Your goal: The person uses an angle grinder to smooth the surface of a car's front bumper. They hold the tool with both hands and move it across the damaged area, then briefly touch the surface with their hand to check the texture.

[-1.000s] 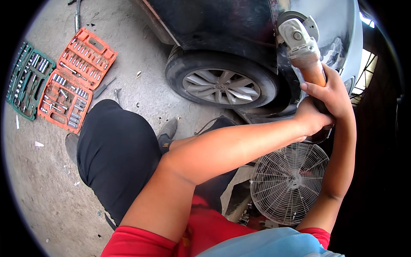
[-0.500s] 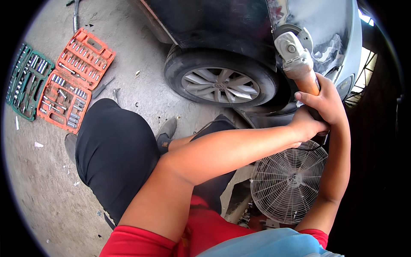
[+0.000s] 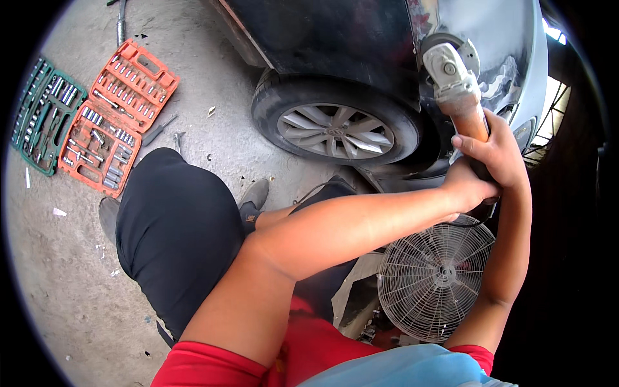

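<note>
"Concrete floor (image 3: 213,77), head view. Where's grinder (image 3: 460,97)?"
"Two o'clock, disc (image 3: 438,42) by grey car panel (image 3: 480,22). Left hand (image 3: 465,186) curled tight round rear; right hand (image 3: 503,153) wrapped farther forward."
"Technique?"
"I'd say firm grip, light even pressure, cord (image 3: 469,224) clear."

Person in a red shirt (image 3: 325,338) with short sleeves, the left sleeve (image 3: 209,364) and right sleeve (image 3: 476,355) both plain red. At the near edge, light blue material (image 3: 406,367) overlaps the shirt. The black trousers (image 3: 171,226) have soft creases. Farther off are grey shoes (image 3: 256,192), one below a dark ankle covering (image 3: 247,210) with a small tan mark. Left hand (image 3: 469,186) and right hand (image 3: 503,153) are bare.
</note>
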Available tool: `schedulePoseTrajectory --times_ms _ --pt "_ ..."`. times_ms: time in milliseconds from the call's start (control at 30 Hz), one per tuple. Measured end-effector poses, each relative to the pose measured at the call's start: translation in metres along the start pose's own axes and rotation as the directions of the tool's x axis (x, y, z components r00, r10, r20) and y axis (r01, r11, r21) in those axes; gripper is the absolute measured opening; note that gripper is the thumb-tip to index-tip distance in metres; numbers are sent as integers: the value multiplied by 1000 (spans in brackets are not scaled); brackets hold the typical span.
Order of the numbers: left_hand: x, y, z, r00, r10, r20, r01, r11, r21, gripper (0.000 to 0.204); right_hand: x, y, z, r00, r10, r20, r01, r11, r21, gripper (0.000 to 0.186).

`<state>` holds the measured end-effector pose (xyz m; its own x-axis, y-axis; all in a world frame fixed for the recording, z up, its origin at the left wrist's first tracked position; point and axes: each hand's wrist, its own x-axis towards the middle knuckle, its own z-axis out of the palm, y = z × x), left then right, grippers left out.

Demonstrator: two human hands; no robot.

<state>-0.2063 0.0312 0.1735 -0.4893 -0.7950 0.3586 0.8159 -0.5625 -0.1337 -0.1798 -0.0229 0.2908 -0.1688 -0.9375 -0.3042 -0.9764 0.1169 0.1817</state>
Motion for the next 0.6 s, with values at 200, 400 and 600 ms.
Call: schedulePoseTrajectory --times_ms 200,400,600 --pt "2 -2 1 997 -68 -25 70 995 74 38 -3 14 2 1000 2 -10 -1 994 109 59" --pt "-14 -39 -12 996 -87 -11 88 979 185 46 -33 47 22 993 104 -54 -92 976 197 53" --pt "-22 -46 -48 987 -146 64 53 682 729 54 -67 85 59 927 50 -373 100 923 372 50"
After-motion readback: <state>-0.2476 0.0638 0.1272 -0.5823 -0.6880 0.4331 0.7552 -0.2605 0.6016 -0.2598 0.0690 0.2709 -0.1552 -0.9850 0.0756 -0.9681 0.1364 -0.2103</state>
